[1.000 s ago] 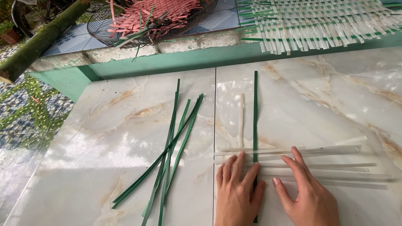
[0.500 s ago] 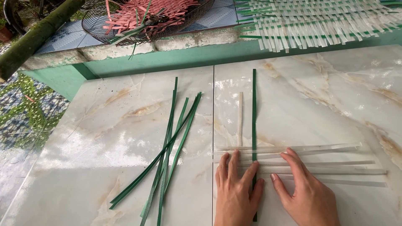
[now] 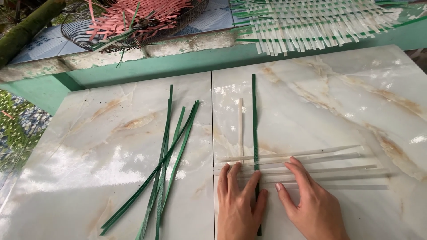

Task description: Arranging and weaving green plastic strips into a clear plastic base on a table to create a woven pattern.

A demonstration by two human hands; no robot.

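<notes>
Marble-patterned tabletop (image 3: 111,151) sits outdoors beside a green ledge (image 3: 178,62). Left hand (image 3: 240,204) and right hand (image 3: 311,204) press flat, fingers spread, on white strips (image 3: 311,171) lying crosswise; the green strip (image 3: 254,120) points straight away.

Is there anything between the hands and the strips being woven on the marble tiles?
Nothing visible. The left hand and right hand lie flat directly on the horizontal white strips, either side of the upright green strip. The loose green strips lie apart, to the left.
</notes>
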